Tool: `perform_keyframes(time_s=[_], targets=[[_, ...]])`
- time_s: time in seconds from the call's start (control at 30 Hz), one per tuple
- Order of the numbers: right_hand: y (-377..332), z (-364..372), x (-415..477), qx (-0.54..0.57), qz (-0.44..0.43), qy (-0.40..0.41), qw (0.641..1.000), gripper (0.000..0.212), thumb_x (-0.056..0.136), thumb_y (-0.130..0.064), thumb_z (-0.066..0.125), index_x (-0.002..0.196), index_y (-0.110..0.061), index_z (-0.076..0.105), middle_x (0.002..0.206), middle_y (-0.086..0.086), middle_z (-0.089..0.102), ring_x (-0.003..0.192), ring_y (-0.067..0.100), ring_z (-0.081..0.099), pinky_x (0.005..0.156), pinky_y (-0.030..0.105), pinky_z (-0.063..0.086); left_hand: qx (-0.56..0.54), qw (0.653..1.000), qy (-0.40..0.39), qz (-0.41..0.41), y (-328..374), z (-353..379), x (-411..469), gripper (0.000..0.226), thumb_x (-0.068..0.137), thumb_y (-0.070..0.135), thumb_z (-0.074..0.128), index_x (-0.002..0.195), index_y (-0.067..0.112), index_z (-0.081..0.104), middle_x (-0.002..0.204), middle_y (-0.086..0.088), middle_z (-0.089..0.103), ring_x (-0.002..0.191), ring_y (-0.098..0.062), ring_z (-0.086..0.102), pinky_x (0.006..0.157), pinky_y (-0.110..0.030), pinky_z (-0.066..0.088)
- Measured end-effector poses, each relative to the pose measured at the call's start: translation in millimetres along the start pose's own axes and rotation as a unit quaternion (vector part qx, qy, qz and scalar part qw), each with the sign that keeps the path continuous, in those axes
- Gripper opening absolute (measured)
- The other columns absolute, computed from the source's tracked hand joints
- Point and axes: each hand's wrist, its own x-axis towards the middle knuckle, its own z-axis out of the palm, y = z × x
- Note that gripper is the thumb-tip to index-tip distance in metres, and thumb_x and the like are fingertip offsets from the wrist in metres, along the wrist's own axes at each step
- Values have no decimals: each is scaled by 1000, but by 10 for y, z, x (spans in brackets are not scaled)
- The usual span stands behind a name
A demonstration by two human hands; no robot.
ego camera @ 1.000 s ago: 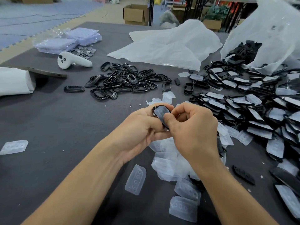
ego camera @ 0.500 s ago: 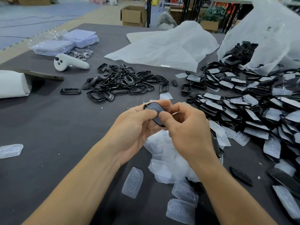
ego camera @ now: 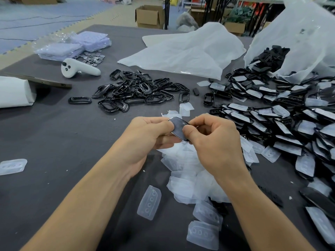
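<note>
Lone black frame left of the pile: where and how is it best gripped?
Probably pinch one long rail of the lone black frame, from above: it lies flat, apart from the pile, and its open middle lets a finger in.

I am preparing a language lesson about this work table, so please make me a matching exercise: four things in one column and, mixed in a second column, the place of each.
Things
1. dark shell piece
2. white controller
3. heap of black frames
4. cardboard box

Places
A. on the floor beyond the table
B. on the table, beside the coins
C. pinched between the left hand and the right hand
D. mid-table, beyond the hands

Pairs: 1-C, 2-B, 3-D, 4-A
</note>
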Motion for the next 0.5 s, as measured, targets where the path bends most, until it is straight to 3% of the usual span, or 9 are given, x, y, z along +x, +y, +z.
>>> perform_keyframes(time_s=[0.1, 0.2, 0.3, 0.5], targets=[[-9, 3, 5, -5, 2, -10, 1000, 14, 86, -24, 78, 82, -35, 71, 64, -4, 70, 62, 20, 66, 61, 40, 57, -15, 1000, 9, -13, 4, -7, 7, 22, 98, 9, 60, 94, 10, 82, 95, -10, 81, 80, -15, 78, 70, -22, 58], [2, 0, 12, -8, 9, -15, 1000, 13, 85, -25, 78, 82, -36, 72, 64, -7, 70, 58, 14, 64, 58, 36, 55, -24, 999, 15, -22, 6, -3, 13, 19, 99, 5, 60, 104, 5, 78, 95, -12, 81, 82, -18, 79, 71, -23, 60], [17, 6, 7, -1, 17, -22, 1000, 11, 86, -26, 77, 80, -33, 72, 64, -11, 70, 54, 4, 59, 57, 26, 48, -27, 999, 27, -18, 6, 31, 1, 21, 99, 2, 58, 97, 6, 78, 91, -13, 81, 77, -17, 78, 68, -22, 60], [1, 24, -2, -6, 13, -21, 1000, 16, 87, -24, 78, 73, -31, 71, 64, -14, 70, 56, 4, 62, 56, 17, 47, -2, 999, 32, -13, 10, 83, -11, 20, 96, 2, 60, 93, 5, 80, 89, -12, 81, 73, -15, 77, 64, -19, 58]])
